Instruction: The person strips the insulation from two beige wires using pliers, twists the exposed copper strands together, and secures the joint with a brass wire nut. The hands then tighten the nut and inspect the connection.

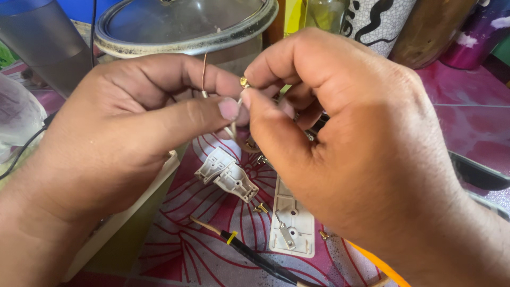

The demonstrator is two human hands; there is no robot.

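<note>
The left hand [133, 133] and the right hand [340, 138] meet just above the white plastic switch parts [228, 175] that lie on the red patterned cloth [212, 250], and what they share is a thin bare copper wire [204, 74]. The left thumb and forefinger are closed on the wire's lower stretch, while its free end rises nearly upright out of the pinch, toward the glass-lidded pot [186, 26] behind the switch parts. So the wire's long axis runs roughly vertically in the view, bending at the bottom toward the right hand. There the right thumb and forefinger are pressed together on a small brass terminal [244, 82], which sits just beside the wire's lower end, at the very spot where the two hands touch; whether the wire already enters the terminal is hidden by the fingertips. Both hands are equally near that junction. Toward the viewer from the switch parts lie a white backplate [291, 223], several loose brass screws [260, 208] and a black cable with a yellow band [249, 255].
</note>
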